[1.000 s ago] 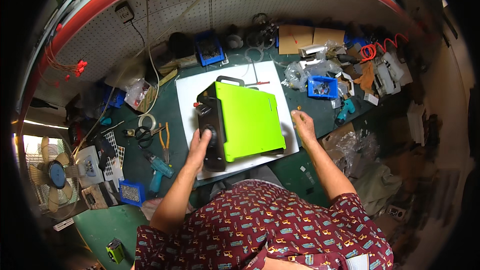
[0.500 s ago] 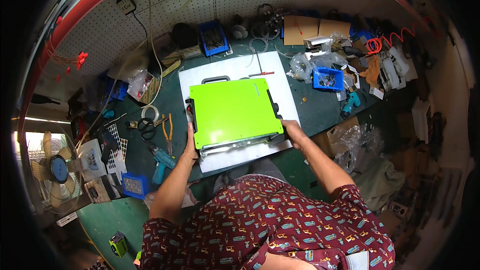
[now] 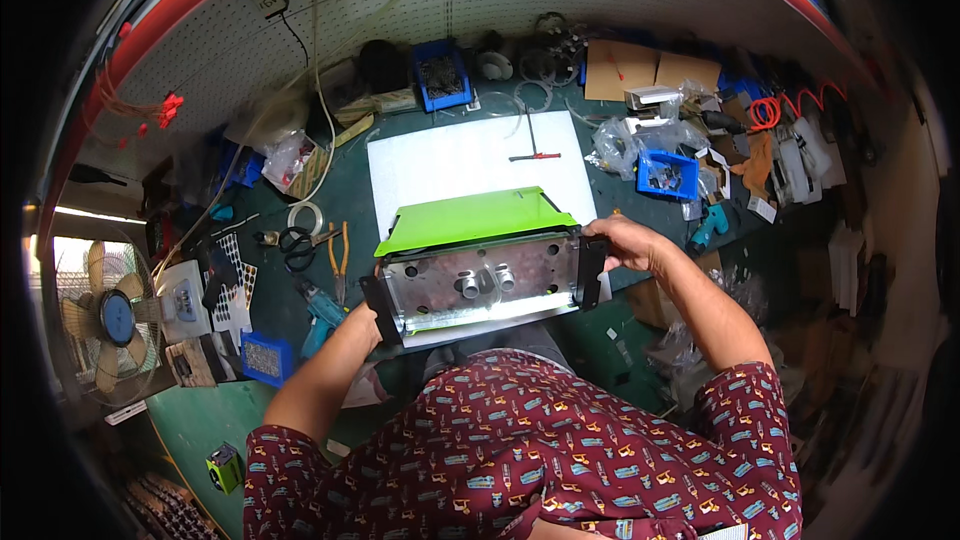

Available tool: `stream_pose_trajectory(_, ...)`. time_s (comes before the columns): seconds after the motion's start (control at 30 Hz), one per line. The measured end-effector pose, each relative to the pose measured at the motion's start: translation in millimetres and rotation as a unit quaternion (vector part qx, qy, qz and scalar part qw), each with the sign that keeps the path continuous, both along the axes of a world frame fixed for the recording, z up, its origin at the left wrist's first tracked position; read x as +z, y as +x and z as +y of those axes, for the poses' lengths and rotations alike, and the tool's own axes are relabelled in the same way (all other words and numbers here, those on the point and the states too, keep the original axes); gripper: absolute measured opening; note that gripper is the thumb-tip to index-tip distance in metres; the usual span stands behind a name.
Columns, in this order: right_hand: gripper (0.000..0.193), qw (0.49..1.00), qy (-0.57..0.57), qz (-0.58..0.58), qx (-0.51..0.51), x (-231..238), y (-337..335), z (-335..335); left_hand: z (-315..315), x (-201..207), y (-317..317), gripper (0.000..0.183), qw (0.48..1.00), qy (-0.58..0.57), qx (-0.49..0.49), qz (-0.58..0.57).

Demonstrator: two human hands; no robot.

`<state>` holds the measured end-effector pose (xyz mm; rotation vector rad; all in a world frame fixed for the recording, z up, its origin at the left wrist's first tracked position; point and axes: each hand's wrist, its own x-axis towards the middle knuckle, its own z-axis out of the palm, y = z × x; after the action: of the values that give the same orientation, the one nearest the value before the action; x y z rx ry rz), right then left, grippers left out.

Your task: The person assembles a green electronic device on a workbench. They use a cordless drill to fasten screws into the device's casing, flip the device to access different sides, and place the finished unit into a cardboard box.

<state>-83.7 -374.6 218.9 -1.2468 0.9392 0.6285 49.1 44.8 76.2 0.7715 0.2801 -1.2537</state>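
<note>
A bright green metal machine case (image 3: 470, 219) is tilted over the near part of a white foam sheet (image 3: 450, 155). Its silvery panel (image 3: 430, 290), with two round pipe fittings in the middle and black brackets at both ends, faces up toward me. My left hand (image 3: 366, 328) grips the left end by the black bracket, its fingers largely hidden behind it. At the other end, my right hand (image 3: 632, 242) is closed on the upper right corner beside the black bracket. Beyond the case, a T-handle hex key (image 3: 533, 145) with a red part lies on the foam.
Left of the foam are orange-handled pliers (image 3: 339, 255), black scissors (image 3: 298, 248) and a teal power drill (image 3: 322, 312). Blue parts bins (image 3: 441, 76) stand at the back and right, near another teal drill (image 3: 709, 227). A fan (image 3: 112, 320) stands far left.
The case has tipped and come nearer to me, so its silvery panel shows and its green top is foreshortened. Both hands stayed on its ends. More of the foam and hex key is uncovered.
</note>
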Motion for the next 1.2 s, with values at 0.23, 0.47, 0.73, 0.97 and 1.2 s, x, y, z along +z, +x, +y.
stream_pose_trajectory(0.23,0.036,0.992,-0.083,-0.096,-0.027,-36.9,-6.9,-7.8,-1.2,-21.8,43.8,0.078,0.993,0.053,0.042,-0.101)
stream_pose_trajectory(0.47,0.044,0.899,-0.005,-0.344,-0.269,-131.4,17.4,26.9,-11.4,-46.3,40.7,0.075,0.975,0.047,0.119,-0.183)
stream_pose_trajectory(0.73,0.078,0.896,0.069,-0.366,-0.241,-154.0,23.7,11.8,-8.4,-64.4,30.4,0.073,0.937,0.037,0.208,-0.276)
stream_pose_trajectory(0.97,0.073,0.905,0.102,-0.35,-0.221,-140.4,47.7,13.4,-5.3,-67.5,32.7,0.071,0.919,0.04,0.244,-0.306)
stream_pose_trajectory(1.2,0.068,0.913,0.121,-0.322,-0.219,-134.1,60.0,18.9,-5.1,-70.8,42.0,0.069,0.909,0.044,0.263,-0.322)
